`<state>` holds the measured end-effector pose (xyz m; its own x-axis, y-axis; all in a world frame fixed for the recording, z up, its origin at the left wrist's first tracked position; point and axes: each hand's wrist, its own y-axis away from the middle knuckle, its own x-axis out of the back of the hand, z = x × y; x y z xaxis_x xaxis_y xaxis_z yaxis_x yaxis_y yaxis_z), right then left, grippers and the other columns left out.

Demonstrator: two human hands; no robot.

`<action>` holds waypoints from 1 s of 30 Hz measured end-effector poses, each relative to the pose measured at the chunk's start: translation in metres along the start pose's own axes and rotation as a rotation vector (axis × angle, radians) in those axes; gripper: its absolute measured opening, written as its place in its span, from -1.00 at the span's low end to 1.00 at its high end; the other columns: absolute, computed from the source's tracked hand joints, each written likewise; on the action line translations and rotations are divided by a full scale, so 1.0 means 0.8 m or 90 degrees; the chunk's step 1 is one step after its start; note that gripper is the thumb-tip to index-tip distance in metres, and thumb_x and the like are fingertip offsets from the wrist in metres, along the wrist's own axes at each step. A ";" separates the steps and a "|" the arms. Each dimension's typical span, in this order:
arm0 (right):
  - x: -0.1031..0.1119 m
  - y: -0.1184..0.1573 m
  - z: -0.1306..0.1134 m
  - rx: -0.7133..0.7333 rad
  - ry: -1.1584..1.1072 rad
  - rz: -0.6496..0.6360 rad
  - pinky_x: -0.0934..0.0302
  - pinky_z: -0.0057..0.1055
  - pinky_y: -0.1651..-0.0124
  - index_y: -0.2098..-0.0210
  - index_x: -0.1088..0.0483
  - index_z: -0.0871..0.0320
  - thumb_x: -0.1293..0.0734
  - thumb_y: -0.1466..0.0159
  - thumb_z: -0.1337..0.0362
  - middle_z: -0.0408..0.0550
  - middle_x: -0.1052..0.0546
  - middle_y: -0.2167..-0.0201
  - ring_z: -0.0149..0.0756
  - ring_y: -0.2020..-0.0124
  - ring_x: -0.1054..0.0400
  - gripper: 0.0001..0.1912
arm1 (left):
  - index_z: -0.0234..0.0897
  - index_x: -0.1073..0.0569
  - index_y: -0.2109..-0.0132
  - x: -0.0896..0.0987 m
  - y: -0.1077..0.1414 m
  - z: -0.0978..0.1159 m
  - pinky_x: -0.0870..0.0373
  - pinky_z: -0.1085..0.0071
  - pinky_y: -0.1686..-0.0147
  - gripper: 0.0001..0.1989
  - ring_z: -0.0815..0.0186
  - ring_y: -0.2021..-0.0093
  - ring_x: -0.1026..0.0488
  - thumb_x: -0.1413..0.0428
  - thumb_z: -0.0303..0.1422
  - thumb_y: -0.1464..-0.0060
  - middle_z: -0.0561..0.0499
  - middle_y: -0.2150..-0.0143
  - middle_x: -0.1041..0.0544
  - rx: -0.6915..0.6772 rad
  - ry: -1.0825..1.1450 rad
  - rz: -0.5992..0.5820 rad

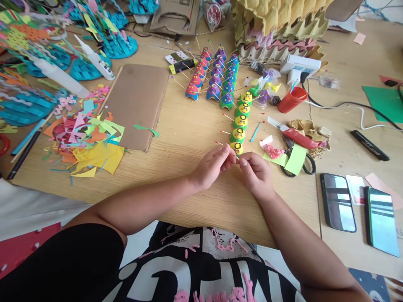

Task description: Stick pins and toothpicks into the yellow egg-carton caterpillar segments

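Both hands meet at the near end of a green and yellow egg-carton caterpillar, which has small painted faces and red-tipped sticks at its sides. My left hand is closed, fingertips pinched near the last yellow bump. My right hand is closed too, thumb against finger, on a thin pale stick that spans the small gap between the hands. What my left fingers hold is too small to make out. Behind stand a red and blue caterpillar, a purple one and a blue and green one.
Paper scraps and a cardboard sheet lie left. On the right are a red cup, scissors, a red-handled brush and two phones. Egg trays are stacked at the back.
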<state>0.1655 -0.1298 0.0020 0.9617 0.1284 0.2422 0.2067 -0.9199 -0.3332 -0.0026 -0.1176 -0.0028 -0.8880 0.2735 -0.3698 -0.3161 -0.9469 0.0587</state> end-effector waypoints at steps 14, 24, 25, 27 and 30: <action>-0.006 -0.002 0.007 -0.163 -0.274 0.006 0.16 -0.44 0.53 0.35 -0.49 0.13 -0.40 -0.39 -0.01 -0.28 -0.23 0.63 -0.50 0.60 0.02 -0.66 | -0.24 -0.64 0.13 -0.001 0.001 0.006 -0.33 0.56 0.45 -0.76 0.53 0.46 -0.39 -0.30 -0.15 -0.22 0.05 0.37 -0.59 -0.134 -0.009 0.016; -0.008 -0.002 0.005 -0.174 -0.295 -0.026 0.16 -0.46 0.55 0.34 -0.44 0.13 -0.38 -0.40 -0.01 -0.30 -0.22 0.64 -0.51 0.62 0.05 -0.65 | -0.25 -0.60 0.13 0.004 -0.001 0.000 -0.26 0.57 0.53 -0.65 0.50 0.45 -0.35 -0.30 -0.05 -0.18 0.05 0.37 -0.55 -0.057 0.009 0.014; -0.008 -0.002 0.006 -0.172 -0.293 -0.025 0.16 -0.46 0.56 0.34 -0.43 0.12 -0.38 -0.40 -0.02 -0.30 -0.22 0.64 -0.51 0.62 0.04 -0.65 | -0.24 -0.61 0.11 0.005 0.000 0.000 -0.27 0.56 0.52 -0.65 0.48 0.43 -0.37 -0.28 -0.03 -0.20 0.05 0.36 -0.54 -0.054 0.014 0.008; -0.008 -0.002 0.006 -0.168 -0.285 -0.022 0.15 -0.46 0.56 0.35 -0.42 0.12 -0.38 -0.39 -0.04 -0.29 -0.23 0.64 -0.50 0.62 0.04 -0.63 | -0.22 -0.62 0.08 0.005 0.000 0.002 -0.28 0.56 0.51 -0.63 0.46 0.39 -0.40 -0.26 -0.01 -0.21 0.03 0.35 -0.54 -0.048 0.014 0.005; -0.008 -0.002 0.005 -0.172 -0.253 -0.019 0.13 -0.46 0.55 0.34 -0.41 0.11 -0.38 -0.38 -0.07 -0.30 -0.22 0.63 -0.49 0.61 0.04 -0.62 | -0.24 -0.63 0.12 0.003 0.000 0.007 -0.27 0.55 0.51 -0.62 0.47 0.41 -0.41 -0.30 -0.01 -0.17 0.03 0.35 -0.57 -0.062 -0.013 0.031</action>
<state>0.1598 -0.1275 -0.0024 0.9613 0.2396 -0.1361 0.2319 -0.9702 -0.0703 -0.0063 -0.1163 0.0014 -0.9085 0.2285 -0.3498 -0.2384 -0.9710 -0.0149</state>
